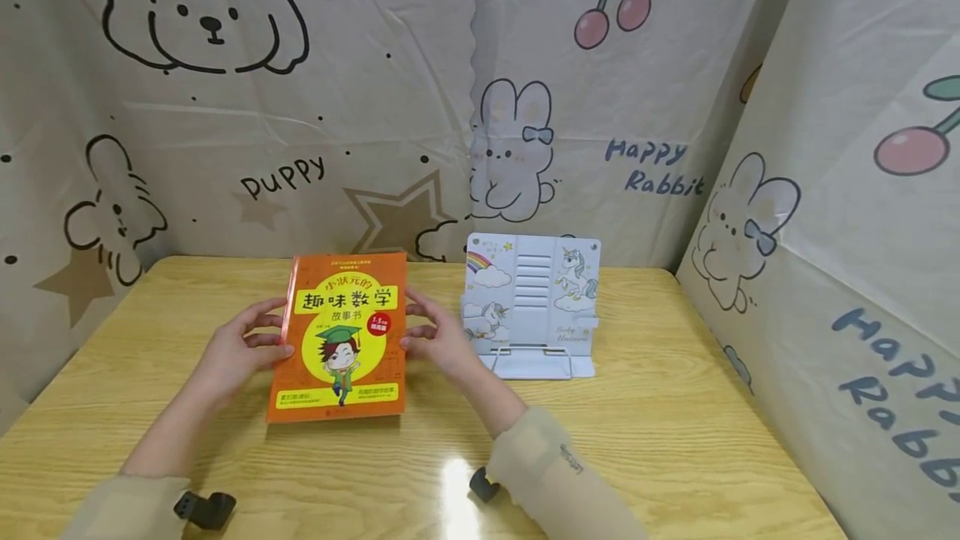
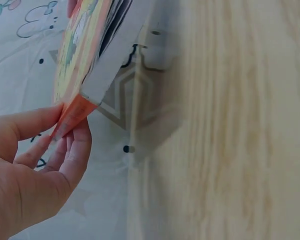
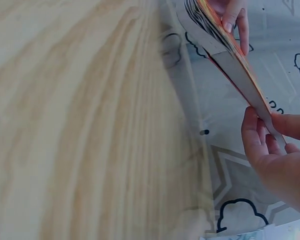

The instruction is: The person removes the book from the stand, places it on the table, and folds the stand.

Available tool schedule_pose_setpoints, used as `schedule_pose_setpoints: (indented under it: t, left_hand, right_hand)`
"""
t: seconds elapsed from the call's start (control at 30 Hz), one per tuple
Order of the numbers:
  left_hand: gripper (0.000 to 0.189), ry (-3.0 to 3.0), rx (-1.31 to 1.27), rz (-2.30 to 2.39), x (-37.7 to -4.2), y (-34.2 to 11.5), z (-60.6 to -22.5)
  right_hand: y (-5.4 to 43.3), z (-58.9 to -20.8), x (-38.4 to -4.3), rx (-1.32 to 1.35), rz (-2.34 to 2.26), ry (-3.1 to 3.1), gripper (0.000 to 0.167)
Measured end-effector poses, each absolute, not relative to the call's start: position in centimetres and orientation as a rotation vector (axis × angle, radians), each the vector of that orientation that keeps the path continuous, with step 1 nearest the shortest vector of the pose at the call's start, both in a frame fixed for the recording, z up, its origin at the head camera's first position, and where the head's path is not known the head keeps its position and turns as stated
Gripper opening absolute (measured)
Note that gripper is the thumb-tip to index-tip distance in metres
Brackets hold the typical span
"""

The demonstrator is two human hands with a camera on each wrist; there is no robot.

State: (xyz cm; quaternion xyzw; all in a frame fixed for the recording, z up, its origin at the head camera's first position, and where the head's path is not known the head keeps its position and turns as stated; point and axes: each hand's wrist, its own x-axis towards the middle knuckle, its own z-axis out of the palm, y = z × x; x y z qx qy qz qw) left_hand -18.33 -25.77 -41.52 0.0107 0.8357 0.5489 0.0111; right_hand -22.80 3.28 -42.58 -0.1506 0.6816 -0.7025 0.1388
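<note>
Orange book (image 1: 341,344) in left hand (image 1: 235,352) and right hand (image 1: 442,340), pinching grip, back cover hidden.

The book (image 1: 341,340), left of centre in the head view, is paper, its printed cover smooth with a slight gloss. Its page edges (image 3: 240,75), at the upper right of the right wrist view, look matt. The bench (image 1: 675,440) shows streaky wood grain under a smooth finish, shiny enough to throw a bright glare at bottom centre. Right of centre, the stand (image 1: 531,319) has a smooth, printed face, either painted metal or plastic, and a thin metal-looking wire (image 1: 572,363). Creased, cloth-like sheeting (image 1: 375,107) fills the top. The sleeve (image 1: 562,473) at lower right is matt cloth.
</note>
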Motion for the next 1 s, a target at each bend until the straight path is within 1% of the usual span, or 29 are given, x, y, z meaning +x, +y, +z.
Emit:
schedule_pose_setpoints:
  t: [0.3, 0.5, 0.77, 1.0]
  left_hand:
    - [0.076, 2.593, -0.029, 1.657, -19.4, -26.4, -42.6]
    - [0.076, 2.578, -0.012, 1.628, -20.2, -26.6, -42.9]
    - [0.076, 2.519, 0.006, 1.617, -21.2, -27.3, -43.7]
    - [0.074, 2.550, -0.009, 1.520, -21.9, -27.9, -44.0]
  right_hand:
    - [2.2, -43.5, -23.5, -0.355, -2.018, 1.916, 0.072]
    - [1.9, -43.9, -24.1, -0.255, -2.025, 1.852, 0.075]
    - [1.5, -44.5, -24.7, -0.153, -2.004, 1.838, 0.072]
    - [0.6, -44.7, -25.1, -0.130, -2.018, 1.786, 0.069]
